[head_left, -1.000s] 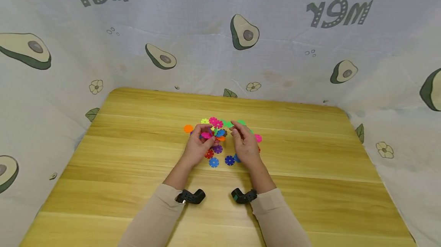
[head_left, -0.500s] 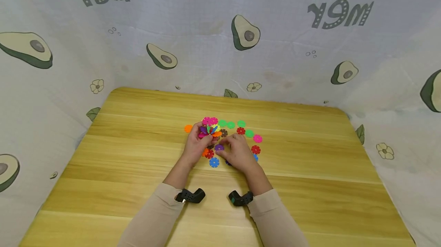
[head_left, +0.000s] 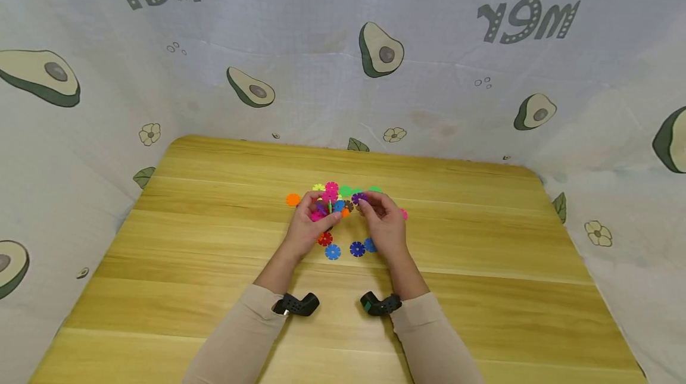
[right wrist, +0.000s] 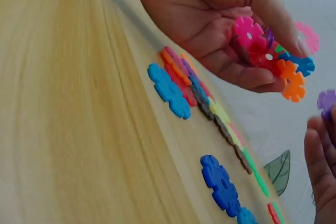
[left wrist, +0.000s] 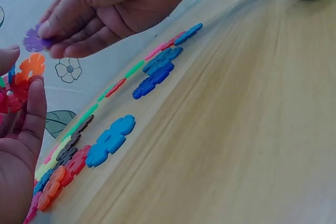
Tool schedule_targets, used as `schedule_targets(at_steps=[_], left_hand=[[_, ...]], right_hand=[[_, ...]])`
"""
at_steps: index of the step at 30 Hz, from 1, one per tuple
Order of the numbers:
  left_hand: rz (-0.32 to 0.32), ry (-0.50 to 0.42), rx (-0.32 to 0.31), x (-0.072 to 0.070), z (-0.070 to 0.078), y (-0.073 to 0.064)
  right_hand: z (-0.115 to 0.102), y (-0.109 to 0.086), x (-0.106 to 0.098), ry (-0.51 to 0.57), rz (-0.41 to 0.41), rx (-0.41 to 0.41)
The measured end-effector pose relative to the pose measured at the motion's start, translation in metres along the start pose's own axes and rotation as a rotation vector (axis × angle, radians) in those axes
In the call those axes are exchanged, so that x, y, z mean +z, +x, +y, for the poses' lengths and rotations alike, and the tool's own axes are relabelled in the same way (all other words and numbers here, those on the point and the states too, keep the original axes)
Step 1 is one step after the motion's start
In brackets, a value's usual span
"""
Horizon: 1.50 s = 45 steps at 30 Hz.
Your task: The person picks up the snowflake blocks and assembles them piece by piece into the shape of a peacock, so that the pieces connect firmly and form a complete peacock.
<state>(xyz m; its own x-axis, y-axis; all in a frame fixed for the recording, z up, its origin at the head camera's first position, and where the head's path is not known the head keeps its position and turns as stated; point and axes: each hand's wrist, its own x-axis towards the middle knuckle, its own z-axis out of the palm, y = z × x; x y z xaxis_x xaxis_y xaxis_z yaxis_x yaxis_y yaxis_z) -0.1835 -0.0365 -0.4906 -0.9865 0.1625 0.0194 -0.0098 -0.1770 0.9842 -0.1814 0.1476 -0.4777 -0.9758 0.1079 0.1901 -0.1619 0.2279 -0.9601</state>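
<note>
Above the table (head_left: pixel 214 241), the left hand (head_left: pixel 305 231) gripped a cluster of interlocked notched discs (right wrist: pixel 260 56), pink, red, blue and orange among them, and to the right of that cluster the right hand (head_left: pixel 388 229) pinched a single purple disc (head_left: pixel 358 198), near the cluster but not touching it. On the near side of the cluster lay a red disc (head_left: pixel 325 239), a light blue disc (head_left: pixel 333 252) and, toward the cluster's right, a dark blue disc (head_left: pixel 357 249). An orange disc (head_left: pixel 293 200) lay to the cluster's left, and a green disc (head_left: pixel 345 191) beyond the cluster.
</note>
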Motion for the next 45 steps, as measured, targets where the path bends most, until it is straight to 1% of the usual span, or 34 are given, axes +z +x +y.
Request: schedule_targets(at_steps=[2, 4, 10, 16, 21, 28, 33, 37, 39, 42, 44, 45], left_hand=[[-0.016, -0.004, -0.001, 0.000, 0.000, -0.001], [-0.032, -0.012, -0.010, 0.001, 0.001, -0.001], [-0.059, -0.002, -0.035, 0.001, 0.001, -0.002], [-0.082, -0.041, -0.048, 0.001, 0.002, -0.002], [-0.092, -0.018, -0.048, 0.001, 0.001, -0.002], [-0.080, 0.034, -0.052, 0.001, 0.000, -0.003], [-0.074, 0.060, -0.044, 0.001, 0.001, -0.004], [-0.069, 0.062, -0.044, 0.002, 0.003, -0.005], [-0.061, 0.063, -0.044, 0.002, 0.003, -0.005], [-0.048, 0.070, -0.046, 0.002, 0.002, -0.004], [-0.033, 0.089, -0.053, 0.001, 0.002, -0.003], [-0.029, 0.094, -0.058, 0.001, 0.001, -0.003]], right_hand=[[-0.001, -0.001, 0.001, 0.055, -0.010, -0.022], [-0.002, -0.002, 0.001, 0.074, -0.024, -0.032], [-0.003, -0.005, 0.003, 0.070, -0.057, -0.029], [-0.003, -0.006, 0.004, 0.038, -0.070, -0.039], [-0.003, -0.007, 0.004, 0.038, -0.072, -0.042], [-0.004, -0.008, 0.004, 0.056, -0.106, 0.003], [-0.005, -0.007, 0.002, 0.027, -0.139, 0.059], [-0.007, -0.004, -0.006, -0.043, -0.169, 0.096], [-0.006, 0.001, -0.014, -0.088, -0.151, 0.089], [0.001, 0.008, -0.033, -0.236, -0.051, 0.073], [0.008, 0.012, -0.047, -0.379, 0.013, 0.089], [0.011, 0.013, -0.053, -0.463, 0.033, 0.111]])
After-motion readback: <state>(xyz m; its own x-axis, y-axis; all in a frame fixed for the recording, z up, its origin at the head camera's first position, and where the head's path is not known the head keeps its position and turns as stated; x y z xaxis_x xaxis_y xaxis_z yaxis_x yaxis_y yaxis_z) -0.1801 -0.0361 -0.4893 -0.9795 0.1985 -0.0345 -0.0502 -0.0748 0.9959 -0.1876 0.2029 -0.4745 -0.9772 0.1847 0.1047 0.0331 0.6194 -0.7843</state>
